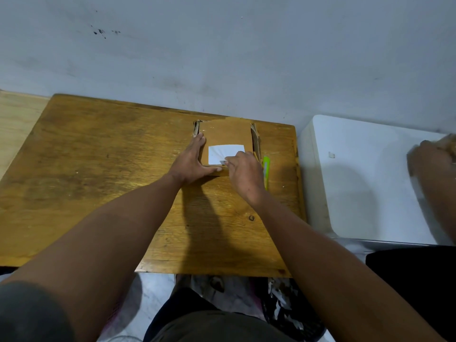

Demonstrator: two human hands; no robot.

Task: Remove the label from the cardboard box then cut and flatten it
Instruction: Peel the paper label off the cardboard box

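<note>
box (225, 134) sits at centre frame on the far edge of the wooden surface (98, 169), white label (223, 153) on its top face. left hand (191, 160) lies spread flat against the box's left side; right hand (243, 172) has fingertips pinched together on the label's lower right corner. green item (266, 169) lies just right of the box.

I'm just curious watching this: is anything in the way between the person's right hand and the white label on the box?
Nothing visible is. The right hand is already at the near right corner of the white label on the cardboard box, fingertips on its edge. The left hand braces the box's left side, clear of the label.
</note>
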